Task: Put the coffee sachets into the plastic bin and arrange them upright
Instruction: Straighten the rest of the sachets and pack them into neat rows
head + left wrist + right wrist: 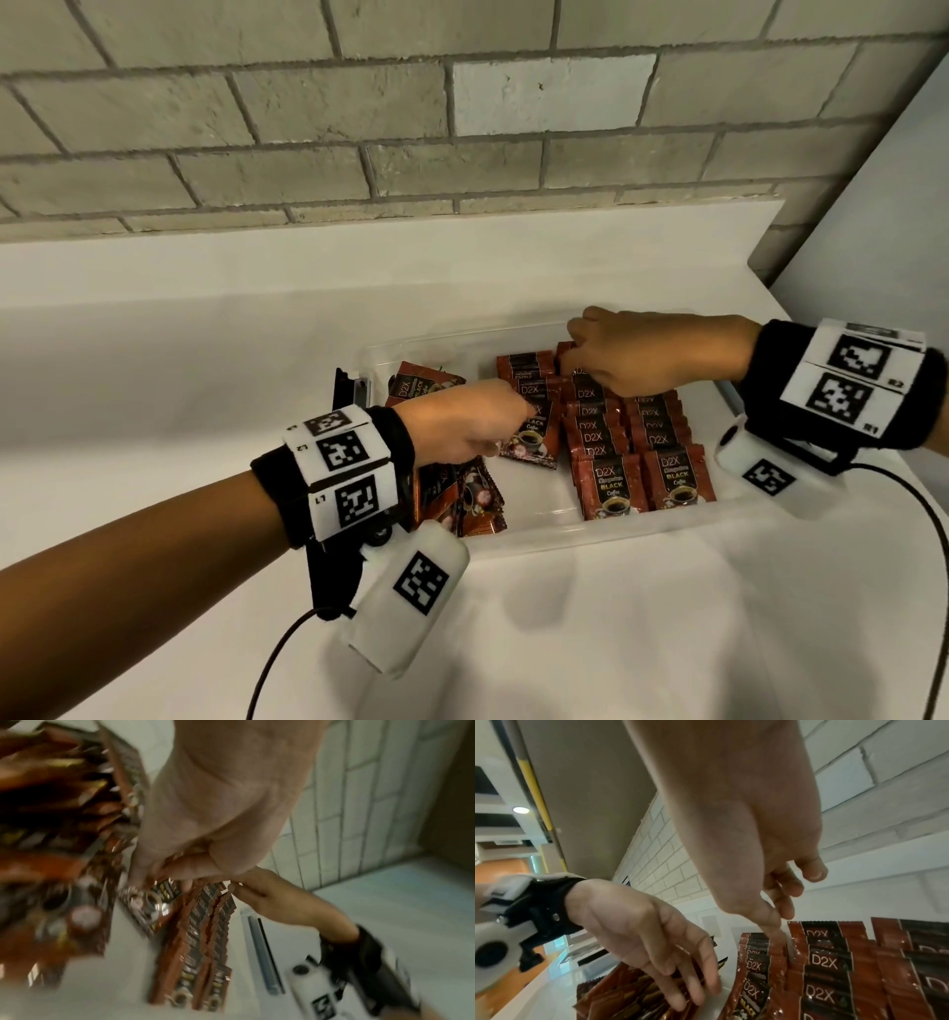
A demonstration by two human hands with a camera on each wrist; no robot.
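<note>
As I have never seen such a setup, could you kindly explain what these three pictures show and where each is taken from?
No machine here: a person works bare-handed, wearing black wristbands with printed markers and a camera on each wrist. The head view looks down from the person's head; the other two look along each hand. On the white counter stands a clear tray of D2X coffee sachets: neat rows on the right, a loose pile on the left. The right hand pokes its fingers into the far end of the rows; the left hand reaches down beside the loose pile. Whether either hand grips a sachet, I cannot tell.
</note>
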